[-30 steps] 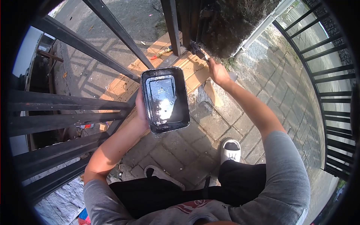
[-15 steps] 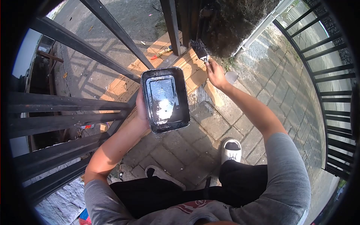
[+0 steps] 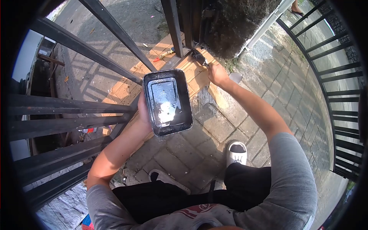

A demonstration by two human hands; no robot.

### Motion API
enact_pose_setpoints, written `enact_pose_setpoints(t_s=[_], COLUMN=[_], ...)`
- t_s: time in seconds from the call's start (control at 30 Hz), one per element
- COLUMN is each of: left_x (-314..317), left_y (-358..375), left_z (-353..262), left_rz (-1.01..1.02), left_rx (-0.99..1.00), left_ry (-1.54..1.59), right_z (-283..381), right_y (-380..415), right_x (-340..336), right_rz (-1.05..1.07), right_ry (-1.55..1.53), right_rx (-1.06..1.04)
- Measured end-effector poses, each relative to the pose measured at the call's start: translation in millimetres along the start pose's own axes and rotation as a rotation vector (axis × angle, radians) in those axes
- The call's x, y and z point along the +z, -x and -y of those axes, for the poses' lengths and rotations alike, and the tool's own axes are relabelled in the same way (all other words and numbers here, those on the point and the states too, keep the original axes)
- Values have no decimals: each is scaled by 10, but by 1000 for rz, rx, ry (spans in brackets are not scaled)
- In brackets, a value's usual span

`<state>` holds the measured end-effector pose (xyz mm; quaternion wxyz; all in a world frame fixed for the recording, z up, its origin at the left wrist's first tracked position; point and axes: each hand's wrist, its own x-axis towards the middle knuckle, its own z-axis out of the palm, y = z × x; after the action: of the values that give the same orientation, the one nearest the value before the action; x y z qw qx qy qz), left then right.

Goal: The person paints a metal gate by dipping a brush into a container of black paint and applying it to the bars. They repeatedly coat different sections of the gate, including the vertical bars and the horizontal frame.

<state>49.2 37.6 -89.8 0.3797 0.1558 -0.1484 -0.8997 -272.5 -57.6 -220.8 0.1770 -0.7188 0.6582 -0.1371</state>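
My left hand (image 3: 143,109) grips the left side of a rectangular paint tray (image 3: 188,100), which has dark, shiny liquid inside. The tray is held up over the paving, close to the metal bars. Farther forward, my right hand (image 3: 217,73) is closed on the handle of a paintbrush (image 3: 199,57). Its dark bristles are at the foot of the black gate post (image 3: 186,23), above a tan board (image 3: 195,78); whether they touch the post I cannot tell.
Black fence bars (image 3: 88,55) fan out at the left. A red-handled brush (image 3: 163,55) lies on the boards beyond them. A rough dark pillar (image 3: 234,28) stands by a white pipe (image 3: 264,27). Another fence (image 3: 327,88) curves at the right, with a person's foot (image 3: 296,8) beyond.
My right hand and the paintbrush have moved slightly left and down, and the bristles now point more to the left. The tray has barely shifted. A person's foot has appeared at the top right.
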Motion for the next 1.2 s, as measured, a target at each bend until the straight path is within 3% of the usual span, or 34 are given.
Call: enact_pose_setpoints(t_s=[0.03,0.13,0.3,0.4,0.5,0.77,0.9,1.0,1.03,1.13,1.2], left_x=[36,170,-33,-47,-35,-37,-62,-48,-57,-46,-34], left_y=[0,18,-3,-3,9,0,-5,9,5,-9,-3], left_z=[-3,-21,-25,-22,-5,-34,-33,-32,-31,-15,-15], left_rz=[-54,-110,-62,-75,-80,-57,-114,-109,-89,-64,-76], left_rx=[16,12,14,20,30,8,26,12,8,1,7], left_ry=[-21,-35,-77,-85,-57,-72,-80,-57,-70,-78,-87], right_z=[146,304,352,328,237,118,337,384,280,195,251], right_y=[94,166,-50,-58,203,85,188,132,74,-41,30], right_x=[-119,-184,-289,-354,-211,-60,-294,-370,-281,-181,-125], right_rz=[-56,-336,-97,-96,-298,-60,-230,-217,-131,145,-7], right_ry=[-72,-265,-82,-10,-146,-10,-166,-212,-163,7,-154], right_rx=[84,28,-2,-45,-65,7,118,52,-37,-39,67])
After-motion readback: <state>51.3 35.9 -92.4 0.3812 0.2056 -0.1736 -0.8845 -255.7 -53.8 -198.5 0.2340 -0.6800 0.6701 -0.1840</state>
